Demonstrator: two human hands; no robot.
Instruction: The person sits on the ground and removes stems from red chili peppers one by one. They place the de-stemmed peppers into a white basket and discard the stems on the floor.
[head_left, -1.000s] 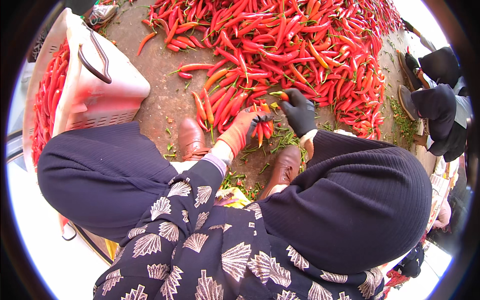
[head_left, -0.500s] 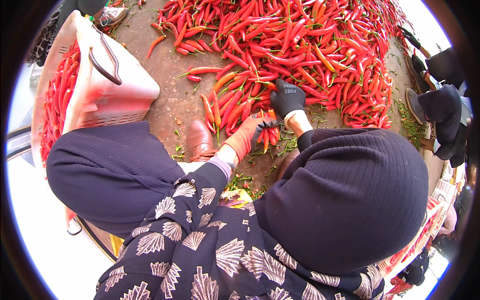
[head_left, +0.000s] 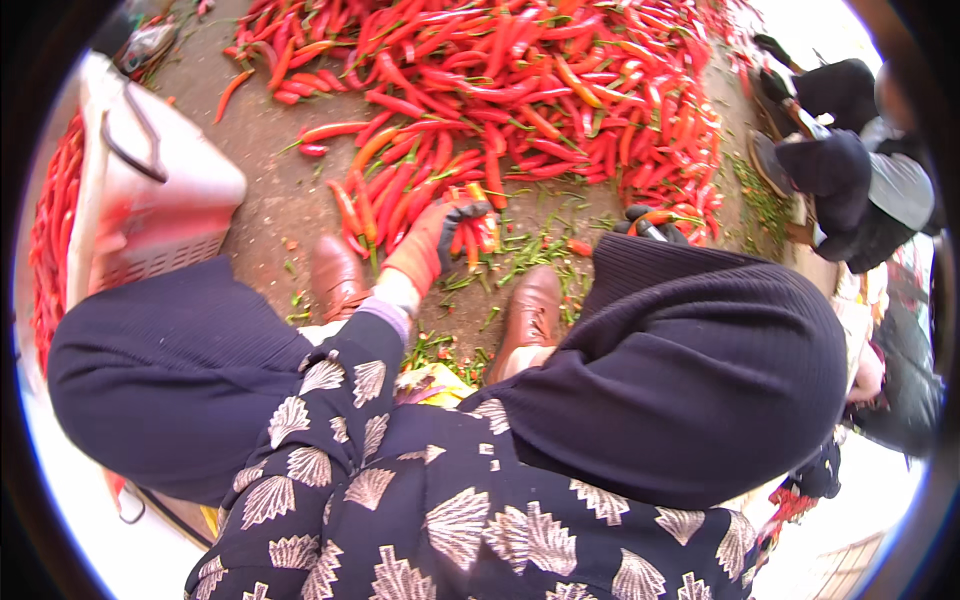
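This looks like a produce-handling work area, where chillies are dealt with in bulk. A great heap of red chillies (head_left: 520,85) lies straight on the bare brownish floor (head_left: 280,185), with loose green stems (head_left: 540,250) scattered near it. At the left stands 1 big pale plastic crate (head_left: 190,175) loaded with more chillies, and at the right another person (head_left: 830,165) has bent knees beside the heap. Indoors or outdoors, the washed-out edges do not tell

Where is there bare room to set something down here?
Mostly bare brown ground lies between the white plastic crate, the left brown leather shoe and the heap of glossy red chillies. Crowded: the heap itself, and the ground before the right shoe, strewn with green stem scraps.
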